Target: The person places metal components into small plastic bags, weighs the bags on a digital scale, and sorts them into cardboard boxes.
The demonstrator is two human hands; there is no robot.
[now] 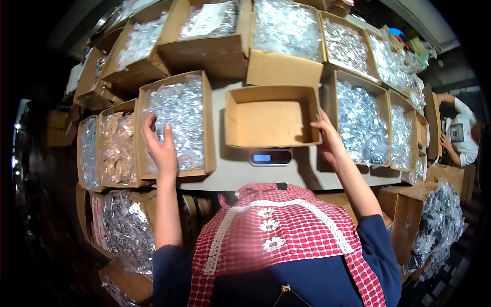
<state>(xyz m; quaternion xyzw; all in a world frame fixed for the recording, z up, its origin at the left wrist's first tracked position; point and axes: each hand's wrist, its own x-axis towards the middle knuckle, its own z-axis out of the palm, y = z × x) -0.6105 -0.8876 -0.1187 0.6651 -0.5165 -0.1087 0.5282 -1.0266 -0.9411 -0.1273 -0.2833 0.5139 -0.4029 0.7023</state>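
A small open cardboard box sits at the middle of the table, its bare brown bottom showing. Just in front of it, a digital scale shows its lit blue display; the rest of the scale is hidden by the box. My right hand grips the right wall of this box, thumb inside the rim and fingers outside. My left hand hangs over a larger carton of small clear plastic packets, fingers apart and nothing in them. Whether its fingertips touch the packets I cannot tell.
Close on the right stands a carton of bluish-silver packets. Brown pieces in clear bags fill a carton at left. More filled cartons line the back. A bagged-parts carton stands lower right. Another person handles cardboard at far right.
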